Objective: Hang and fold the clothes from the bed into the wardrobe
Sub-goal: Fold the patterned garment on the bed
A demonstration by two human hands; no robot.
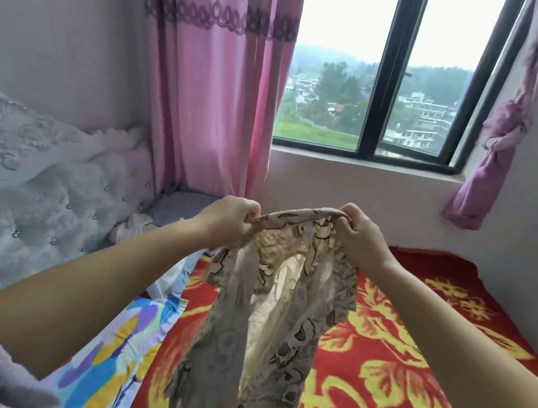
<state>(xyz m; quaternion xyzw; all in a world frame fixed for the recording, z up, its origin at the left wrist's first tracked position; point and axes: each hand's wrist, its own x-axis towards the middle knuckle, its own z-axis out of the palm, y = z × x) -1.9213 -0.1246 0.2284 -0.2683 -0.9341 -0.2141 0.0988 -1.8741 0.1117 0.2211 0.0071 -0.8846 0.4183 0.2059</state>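
A thin beige garment (266, 310) with a dark printed pattern hangs in the air over the bed. My left hand (228, 222) grips its top edge on the left. My right hand (361, 239) grips the top edge on the right, close to the other hand. The cloth droops between them and falls out of view at the bottom. Below it lies the bed's red blanket (411, 362) with yellow flowers and characters. No wardrobe is in view.
A white tufted headboard (18, 203) stands at the left. A blue, yellow and purple sheet (124, 339) lies along the blanket's left side. Pink curtains (216, 75) and a window (381, 81) are straight ahead, with a knotted purple curtain (501, 143) at the right.
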